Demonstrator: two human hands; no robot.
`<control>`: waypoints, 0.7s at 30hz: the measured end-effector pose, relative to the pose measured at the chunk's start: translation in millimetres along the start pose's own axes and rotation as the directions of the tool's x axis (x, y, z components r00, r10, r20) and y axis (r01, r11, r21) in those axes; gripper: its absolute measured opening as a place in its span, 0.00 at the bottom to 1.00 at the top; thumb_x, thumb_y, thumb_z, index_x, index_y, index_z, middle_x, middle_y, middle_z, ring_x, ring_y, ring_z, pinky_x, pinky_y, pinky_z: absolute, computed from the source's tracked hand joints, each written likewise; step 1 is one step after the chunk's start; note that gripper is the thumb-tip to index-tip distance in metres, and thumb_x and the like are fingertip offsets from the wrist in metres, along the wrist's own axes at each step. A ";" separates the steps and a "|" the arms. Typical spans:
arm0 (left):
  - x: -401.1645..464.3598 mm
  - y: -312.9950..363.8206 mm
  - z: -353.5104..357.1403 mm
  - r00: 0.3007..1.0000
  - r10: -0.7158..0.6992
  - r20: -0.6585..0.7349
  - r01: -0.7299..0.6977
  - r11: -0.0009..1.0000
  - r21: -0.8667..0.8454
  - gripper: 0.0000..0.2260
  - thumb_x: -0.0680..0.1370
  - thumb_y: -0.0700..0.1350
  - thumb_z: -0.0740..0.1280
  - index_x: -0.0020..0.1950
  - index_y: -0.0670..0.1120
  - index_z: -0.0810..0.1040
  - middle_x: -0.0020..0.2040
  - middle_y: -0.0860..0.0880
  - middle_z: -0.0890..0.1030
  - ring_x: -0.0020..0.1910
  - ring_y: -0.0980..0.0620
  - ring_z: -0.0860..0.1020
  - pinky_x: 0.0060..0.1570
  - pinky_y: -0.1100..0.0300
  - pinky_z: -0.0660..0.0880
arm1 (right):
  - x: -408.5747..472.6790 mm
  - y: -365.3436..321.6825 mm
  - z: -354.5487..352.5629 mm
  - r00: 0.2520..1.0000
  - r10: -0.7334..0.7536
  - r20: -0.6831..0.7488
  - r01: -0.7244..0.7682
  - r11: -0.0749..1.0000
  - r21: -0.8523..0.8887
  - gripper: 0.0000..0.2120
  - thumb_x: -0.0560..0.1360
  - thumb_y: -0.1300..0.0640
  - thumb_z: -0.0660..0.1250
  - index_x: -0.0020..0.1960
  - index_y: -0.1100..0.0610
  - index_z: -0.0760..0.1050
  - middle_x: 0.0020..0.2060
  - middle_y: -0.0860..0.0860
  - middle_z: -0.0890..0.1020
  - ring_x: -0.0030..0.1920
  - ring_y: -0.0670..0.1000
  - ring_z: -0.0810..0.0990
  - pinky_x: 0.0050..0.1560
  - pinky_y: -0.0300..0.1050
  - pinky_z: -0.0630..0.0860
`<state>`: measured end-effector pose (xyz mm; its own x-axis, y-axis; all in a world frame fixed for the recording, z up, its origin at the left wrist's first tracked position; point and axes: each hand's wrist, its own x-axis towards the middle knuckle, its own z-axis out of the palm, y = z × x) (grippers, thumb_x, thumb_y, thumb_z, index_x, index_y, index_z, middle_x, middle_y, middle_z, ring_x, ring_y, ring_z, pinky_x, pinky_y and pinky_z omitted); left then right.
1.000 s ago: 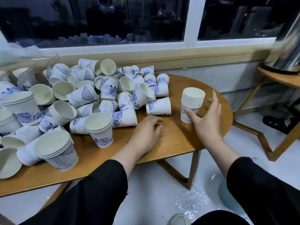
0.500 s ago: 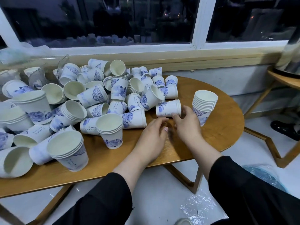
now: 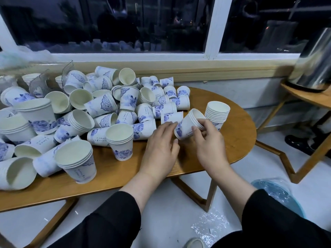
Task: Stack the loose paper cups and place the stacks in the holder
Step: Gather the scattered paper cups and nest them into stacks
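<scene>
1. Held in both hands a small nested cup bundle (image 3: 188, 125), tilted with the mouth toward 1 o'clock, just beside the upright stack (image 3: 215, 113) at the table's (image 3: 238, 140) 3 o'clock end.
2. Right hand (image 3: 208, 140): fingers closed around the bundle's rim. Left hand (image 3: 161, 142): fingers curled loosely at the bundle's base, touching it.
3. Best done, probably, by turning the bundle upright, lining its base with the stack's open mouth, then pressing down gently, without squeezing the thin paper wall.
4. Looked empty inside, every cup with a visible interior: the stack, the bundle, the short stack (image 3: 120, 140) near the table's middle.
5. Lay mostly on their sides, the loose cups (image 3: 107, 104), piled from the middle toward 9 o'clock.
6. Could not be identified with certainty, the holder; perhaps the clear plastic thing (image 3: 38, 85) at 10 o'clock.
</scene>
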<state>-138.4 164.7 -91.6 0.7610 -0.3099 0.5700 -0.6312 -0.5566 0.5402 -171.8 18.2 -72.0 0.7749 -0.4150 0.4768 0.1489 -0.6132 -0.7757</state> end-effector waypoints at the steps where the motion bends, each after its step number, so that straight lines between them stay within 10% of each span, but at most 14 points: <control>1: -0.2 -0.9 0.5 0.999 -0.006 0.036 0.005 1.000 0.006 0.22 0.79 0.42 0.65 0.73 0.44 0.71 0.71 0.44 0.73 0.71 0.47 0.70 0.73 0.54 0.64 | -0.5 -6.6 -6.2 0.998 -0.054 -0.012 0.054 0.999 -0.006 0.09 0.80 0.56 0.64 0.59 0.53 0.76 0.51 0.48 0.81 0.51 0.50 0.79 0.54 0.54 0.78; 7: 0.8 -1.7 0.6 0.988 -0.070 0.137 0.069 0.998 0.013 0.23 0.81 0.45 0.64 0.77 0.46 0.68 0.75 0.47 0.69 0.75 0.49 0.66 0.74 0.59 0.58 | 32.2 -51.6 -64.3 0.927 -0.339 -0.158 0.320 0.937 -0.137 0.10 0.81 0.61 0.62 0.61 0.58 0.76 0.53 0.47 0.76 0.52 0.42 0.73 0.51 0.33 0.70; 21: 0.3 -0.5 2.7 0.972 -0.046 0.231 0.042 0.999 0.022 0.21 0.82 0.47 0.63 0.76 0.48 0.68 0.72 0.50 0.72 0.70 0.52 0.70 0.66 0.68 0.59 | 87.9 -8.1 -79.2 0.982 -0.058 0.177 0.134 0.879 -0.458 0.16 0.83 0.57 0.57 0.68 0.57 0.74 0.64 0.56 0.77 0.64 0.57 0.74 0.62 0.50 0.70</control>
<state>-137.5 162.8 -93.4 0.8034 -0.4532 0.3862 -0.5950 -0.5862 0.5498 -153.6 -66.6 8.9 0.8617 -0.2530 0.4398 -0.0462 -0.9024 -0.4285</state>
